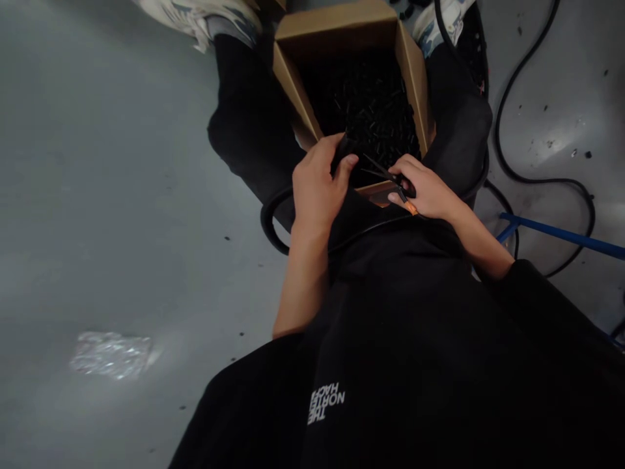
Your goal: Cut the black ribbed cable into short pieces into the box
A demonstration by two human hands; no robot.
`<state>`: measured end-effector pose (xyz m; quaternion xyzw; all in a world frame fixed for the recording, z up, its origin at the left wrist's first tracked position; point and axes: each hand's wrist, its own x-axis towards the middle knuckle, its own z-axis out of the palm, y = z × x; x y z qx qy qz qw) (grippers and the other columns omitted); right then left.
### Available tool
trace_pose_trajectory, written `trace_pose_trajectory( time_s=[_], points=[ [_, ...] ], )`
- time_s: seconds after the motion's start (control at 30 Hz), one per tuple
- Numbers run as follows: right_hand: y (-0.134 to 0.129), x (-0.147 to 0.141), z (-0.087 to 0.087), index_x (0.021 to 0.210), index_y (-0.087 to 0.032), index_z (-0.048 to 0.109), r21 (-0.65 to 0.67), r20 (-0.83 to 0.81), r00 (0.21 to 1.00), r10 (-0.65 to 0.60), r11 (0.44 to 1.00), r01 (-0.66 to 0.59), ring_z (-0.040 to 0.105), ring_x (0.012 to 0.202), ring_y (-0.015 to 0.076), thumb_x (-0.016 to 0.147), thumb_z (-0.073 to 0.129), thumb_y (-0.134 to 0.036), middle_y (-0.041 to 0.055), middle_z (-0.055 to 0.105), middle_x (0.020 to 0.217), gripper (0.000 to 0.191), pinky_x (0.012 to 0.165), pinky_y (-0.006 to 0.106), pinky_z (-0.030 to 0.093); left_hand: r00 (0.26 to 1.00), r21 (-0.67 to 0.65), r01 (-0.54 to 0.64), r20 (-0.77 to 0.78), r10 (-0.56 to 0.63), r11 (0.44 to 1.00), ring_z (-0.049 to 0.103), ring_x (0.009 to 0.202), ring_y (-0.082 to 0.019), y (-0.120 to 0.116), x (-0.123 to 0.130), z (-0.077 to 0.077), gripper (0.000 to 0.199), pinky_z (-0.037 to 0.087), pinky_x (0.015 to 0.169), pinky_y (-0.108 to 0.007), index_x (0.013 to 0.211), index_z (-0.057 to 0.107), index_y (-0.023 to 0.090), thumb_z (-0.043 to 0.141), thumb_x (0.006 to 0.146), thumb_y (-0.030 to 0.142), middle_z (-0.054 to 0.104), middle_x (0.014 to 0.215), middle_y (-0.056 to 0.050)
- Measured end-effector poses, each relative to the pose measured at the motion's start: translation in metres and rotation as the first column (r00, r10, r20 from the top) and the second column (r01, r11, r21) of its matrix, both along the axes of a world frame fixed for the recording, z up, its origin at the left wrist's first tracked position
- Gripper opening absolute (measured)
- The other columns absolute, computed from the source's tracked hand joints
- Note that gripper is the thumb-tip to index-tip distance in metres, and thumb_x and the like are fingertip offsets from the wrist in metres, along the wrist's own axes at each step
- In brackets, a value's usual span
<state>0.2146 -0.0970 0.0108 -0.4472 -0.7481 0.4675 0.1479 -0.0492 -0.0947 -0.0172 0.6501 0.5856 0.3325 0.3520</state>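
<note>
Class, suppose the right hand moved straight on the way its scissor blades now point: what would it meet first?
The right hand would probably bring the scissors first to the black piece gripped in the left hand, though depth is hard to judge from this view.

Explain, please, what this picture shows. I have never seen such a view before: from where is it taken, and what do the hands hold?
There is no machine here, only a person. The camera sits on their head and looks down at their own lap. The left hand grips a black rubber tube, and the right hand holds scissors with black and orange handles. Between the knees stands a cardboard box full of short black pieces. Around the person is a grey floor, with black cables and a blue metal bar on the right.
</note>
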Motion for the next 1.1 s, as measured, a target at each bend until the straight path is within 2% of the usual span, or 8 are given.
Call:
trace_pose_trajectory(
  time_s=[0.07,0.27,0.4,0.5,0.63,0.87,1.0,1.1],
  points=[
    [-0.001,-0.004,0.007,0.133,-0.02,0.062,-0.002,0.066,0.998,0.003,1.0,-0.003,0.067,0.096,0.0217,0.102,0.067,-0.05,0.0127,0.064,0.138,0.044,0.092,0.042,0.059,1.0,-0.038,0.005,0.017,-0.004,0.999,0.071,0.136,-0.033,-0.003,0.006,-0.001,0.043,0.054,0.125,-0.049,0.135,0.065,0.029,0.06,0.108,0.062,0.075,0.14,-0.012],
    [-0.001,-0.016,0.014,0.142,-0.018,0.057,0.06,0.249,0.968,0.024,0.997,-0.04,0.069,0.112,0.0274,0.104,0.06,-0.041,0.0158,0.062,0.145,0.044,0.092,0.041,0.06,0.996,-0.137,0.082,0.036,-0.078,0.987,0.075,0.125,-0.034,-0.007,0.017,-0.014,0.037,0.056,0.12,-0.052,0.127,0.068,0.024,0.063,0.107,0.054,0.078,0.125,-0.015],
    [-0.003,-0.019,0.013,0.141,-0.018,0.058,0.104,0.316,0.949,0.013,0.993,-0.048,0.07,0.117,0.0285,0.106,0.058,-0.034,0.0159,0.063,0.144,0.039,0.094,0.04,0.06,0.995,-0.133,0.094,0.057,-0.087,0.987,0.075,0.13,-0.033,-0.005,0.021,-0.015,0.045,0.058,0.118,-0.049,0.139,0.063,0.026,0.068,0.105,0.054,0.078,0.133,-0.013],
    [-0.004,-0.019,0.011,0.141,-0.016,0.06,0.093,0.304,0.952,-0.023,0.996,-0.006,0.072,0.113,0.0282,0.105,0.058,-0.032,0.0161,0.065,0.142,0.039,0.092,0.039,0.06,0.997,-0.107,0.058,0.048,-0.053,0.993,0.076,0.129,-0.032,-0.004,0.019,-0.01,0.052,0.06,0.115,-0.048,0.14,0.06,0.026,0.074,0.101,0.057,0.077,0.132,-0.013],
    [-0.006,-0.015,0.009,0.141,-0.017,0.06,0.091,0.255,0.964,-0.069,0.995,0.047,0.072,0.107,0.0254,0.107,0.057,-0.036,0.0151,0.065,0.14,0.039,0.093,0.04,0.059,0.999,-0.078,0.026,0.027,-0.024,0.997,0.078,0.111,-0.027,-0.005,0.016,0.0,0.04,0.063,0.105,-0.042,0.12,0.066,0.025,0.071,0.101,0.06,0.079,0.117,-0.009],
    [-0.004,-0.012,0.009,0.132,-0.019,0.062,0.102,0.148,0.986,-0.073,0.993,0.059,0.068,0.098,0.0233,0.107,0.058,-0.066,0.0123,0.067,0.133,0.053,0.089,0.04,0.059,0.985,-0.111,0.171,0.058,-0.165,0.979,0.076,0.095,-0.024,-0.015,0.019,0.013,0.045,0.06,0.091,-0.036,0.117,0.068,0.025,0.053,0.109,0.067,0.079,0.108,-0.007],
    [-0.006,-0.008,0.01,0.13,-0.018,0.064,0.121,0.149,0.988,-0.05,0.992,0.032,0.07,0.107,0.0256,0.111,0.053,-0.066,0.0121,0.071,0.124,0.053,0.092,0.038,0.056,0.99,-0.134,0.141,-0.005,-0.143,0.981,0.075,0.096,-0.029,-0.016,0.017,0.011,0.053,0.058,0.097,-0.041,0.12,0.066,0.027,0.047,0.108,0.074,0.075,0.103,-0.008],
    [-0.006,-0.004,0.011,0.127,-0.018,0.065,0.11,0.105,0.994,-0.028,0.994,0.017,0.069,0.104,0.0246,0.11,0.055,-0.064,0.0115,0.072,0.122,0.05,0.092,0.037,0.055,0.979,-0.159,0.205,0.014,-0.205,0.966,0.074,0.091,-0.028,-0.013,0.014,0.013,0.056,0.057,0.094,-0.04,0.117,0.066,0.026,0.045,0.107,0.077,0.072,0.096,-0.007]
  ],
)
